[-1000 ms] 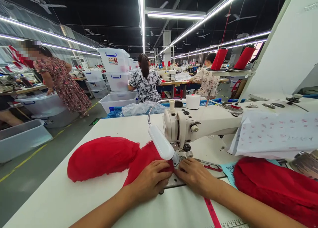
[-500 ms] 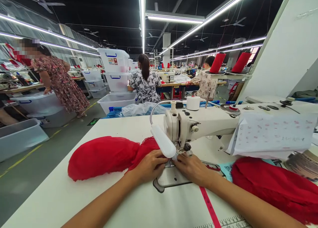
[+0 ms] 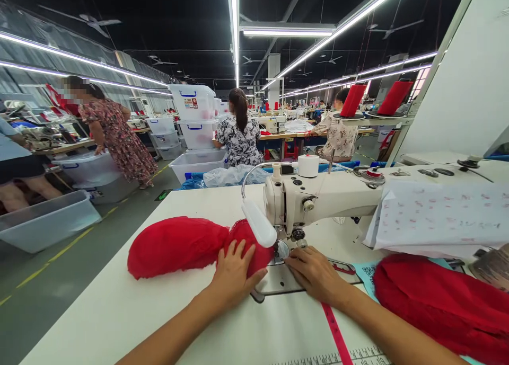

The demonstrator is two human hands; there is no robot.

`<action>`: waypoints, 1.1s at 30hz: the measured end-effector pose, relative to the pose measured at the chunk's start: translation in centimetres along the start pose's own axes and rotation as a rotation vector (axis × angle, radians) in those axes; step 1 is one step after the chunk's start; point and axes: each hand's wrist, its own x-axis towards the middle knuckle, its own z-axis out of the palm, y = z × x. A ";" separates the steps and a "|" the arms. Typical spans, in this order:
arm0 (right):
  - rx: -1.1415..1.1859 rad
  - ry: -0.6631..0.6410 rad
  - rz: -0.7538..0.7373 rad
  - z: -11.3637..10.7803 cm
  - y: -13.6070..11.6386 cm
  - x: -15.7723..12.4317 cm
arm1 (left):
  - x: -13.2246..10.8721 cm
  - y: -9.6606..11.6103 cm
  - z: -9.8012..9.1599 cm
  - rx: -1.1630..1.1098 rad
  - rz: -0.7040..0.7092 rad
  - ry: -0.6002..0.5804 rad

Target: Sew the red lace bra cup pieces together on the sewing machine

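And there lay the red cloth (image 3: pixel 257 259), left of the plate (image 3: pixel 278 284), left hand (image 3: pixel 230 277) across it, fingers wide! Right hand (image 3: pixel 316 277) bunched narrow; any grip stayed hidden. A blue slip (image 3: pixel 366 281) showed a QR code (image 3: pixel 370 269); the sheet (image 3: pixel 441 216) was unreadable.
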 end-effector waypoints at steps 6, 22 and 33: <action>0.074 -0.014 0.009 -0.1 0.5 -0.4 | -2.4 2.8 -3.4 0.077 0.043 -0.158; 0.104 -0.079 -0.014 -0.3 0.9 -0.4 | -2.6 2.4 1.9 -0.190 0.214 -0.174; 0.044 -0.111 -0.026 -0.5 0.2 -0.2 | -1.5 -0.1 -0.1 -0.231 0.364 -0.262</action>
